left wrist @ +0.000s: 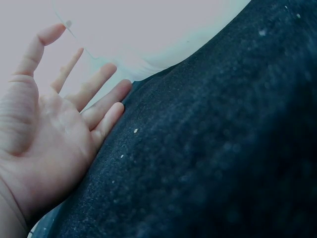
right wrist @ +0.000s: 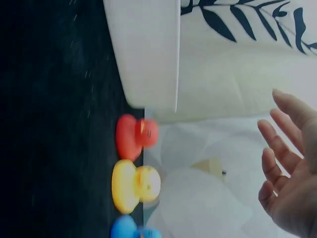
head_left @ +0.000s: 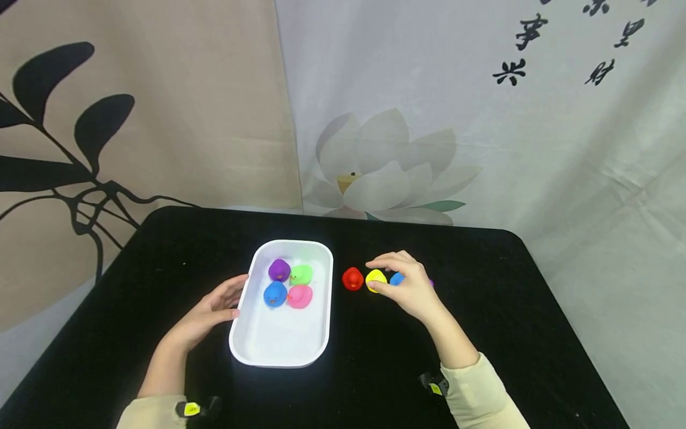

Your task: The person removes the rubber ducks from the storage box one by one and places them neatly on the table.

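Note:
A white tray [head_left: 278,348] holds a purple rubber duck [head_left: 279,270], a green duck [head_left: 301,274], a blue duck [head_left: 276,294] and a pink duck [head_left: 299,297]. My left hand [head_left: 211,313] is at the tray's left rim; in the left wrist view its fingers [left wrist: 94,84] spread along the tray wall. Right of the tray, a red duck [head_left: 352,279], a yellow duck [head_left: 376,280] and another blue duck [head_left: 396,279] stand in a row. Over the yellow one hovers my right hand [head_left: 409,286], thumb and fingers apart, holding nothing. A second purple duck [head_left: 432,283] is mostly hidden behind it.
A black cloth [head_left: 375,381] covers the table. Printed hangings rise behind its far edge, with dark leaves [head_left: 53,77] at left and a pale lotus [head_left: 391,167] in the middle. Each sleeve cuff carries a small strapped device.

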Demonstrator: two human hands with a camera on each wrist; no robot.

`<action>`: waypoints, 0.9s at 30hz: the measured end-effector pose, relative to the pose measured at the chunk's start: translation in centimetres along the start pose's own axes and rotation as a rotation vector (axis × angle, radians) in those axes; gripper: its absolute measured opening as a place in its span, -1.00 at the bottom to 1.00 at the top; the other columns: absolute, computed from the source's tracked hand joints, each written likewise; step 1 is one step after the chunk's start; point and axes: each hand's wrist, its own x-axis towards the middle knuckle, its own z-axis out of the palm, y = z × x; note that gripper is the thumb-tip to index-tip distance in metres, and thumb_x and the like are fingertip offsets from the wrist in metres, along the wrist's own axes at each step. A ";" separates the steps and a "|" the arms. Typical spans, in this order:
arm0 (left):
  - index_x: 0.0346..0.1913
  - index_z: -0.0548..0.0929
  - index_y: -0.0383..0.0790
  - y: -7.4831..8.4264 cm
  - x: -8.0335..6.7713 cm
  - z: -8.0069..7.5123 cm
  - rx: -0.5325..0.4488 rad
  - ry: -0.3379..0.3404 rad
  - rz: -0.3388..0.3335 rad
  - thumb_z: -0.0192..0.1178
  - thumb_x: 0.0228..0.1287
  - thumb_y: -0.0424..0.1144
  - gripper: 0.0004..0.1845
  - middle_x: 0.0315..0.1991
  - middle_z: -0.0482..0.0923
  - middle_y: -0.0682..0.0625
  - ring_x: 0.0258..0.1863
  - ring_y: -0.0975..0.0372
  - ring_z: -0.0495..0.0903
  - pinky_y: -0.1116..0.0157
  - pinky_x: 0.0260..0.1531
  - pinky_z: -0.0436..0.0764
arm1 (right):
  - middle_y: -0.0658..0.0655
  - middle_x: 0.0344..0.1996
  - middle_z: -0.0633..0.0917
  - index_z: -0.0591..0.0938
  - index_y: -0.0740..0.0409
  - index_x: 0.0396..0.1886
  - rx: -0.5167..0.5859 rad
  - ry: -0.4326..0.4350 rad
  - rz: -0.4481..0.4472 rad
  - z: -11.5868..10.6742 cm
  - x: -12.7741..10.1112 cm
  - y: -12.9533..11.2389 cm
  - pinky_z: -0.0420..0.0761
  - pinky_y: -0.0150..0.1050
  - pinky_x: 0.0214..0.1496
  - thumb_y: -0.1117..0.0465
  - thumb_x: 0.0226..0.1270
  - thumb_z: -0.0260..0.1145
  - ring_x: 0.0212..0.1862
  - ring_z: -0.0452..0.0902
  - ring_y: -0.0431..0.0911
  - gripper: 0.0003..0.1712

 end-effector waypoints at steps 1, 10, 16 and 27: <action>0.33 0.14 -0.12 0.0 0.0 0.0 0.001 -0.003 0.003 0.10 0.14 -0.37 -0.33 0.30 0.14 -0.11 0.19 -0.04 0.25 -0.08 -0.03 0.38 | -0.19 -0.18 0.60 0.66 -0.03 -0.17 0.007 0.002 -0.010 0.4 0.1 -0.3 0.44 -0.12 -0.16 0.02 0.00 0.41 -0.12 0.37 -0.20 -0.65; 0.33 0.14 -0.13 -0.2 0.1 -0.1 0.007 -0.008 0.024 0.11 0.14 -0.38 -0.33 0.30 0.15 -0.12 0.18 -0.03 0.27 -0.06 -0.05 0.40 | -0.16 -0.19 0.60 0.66 -0.06 -0.16 0.052 -0.008 -0.083 3.5 1.4 -2.5 0.50 -0.25 -0.23 0.03 -0.06 0.44 -0.14 0.37 -0.20 -0.62; 0.33 0.15 -0.11 -0.1 0.1 0.0 0.003 0.002 0.010 0.11 0.14 -0.37 -0.33 0.30 0.15 -0.11 0.18 -0.03 0.27 -0.06 -0.05 0.40 | -0.22 -0.19 0.58 0.65 -0.10 -0.14 0.029 -0.050 -0.059 5.6 1.9 -3.5 0.52 -0.22 -0.23 0.02 -0.08 0.46 -0.16 0.36 -0.21 -0.59; 0.32 0.15 -0.13 -0.1 0.0 0.0 0.013 -0.002 0.015 0.10 0.14 -0.38 -0.34 0.29 0.16 -0.13 0.18 -0.02 0.28 -0.05 -0.05 0.40 | -0.25 -0.17 0.59 0.64 -0.14 -0.10 -0.026 -0.151 0.014 9.3 2.9 -4.4 0.48 -0.20 -0.11 -0.02 -0.08 0.44 -0.08 0.32 -0.27 -0.56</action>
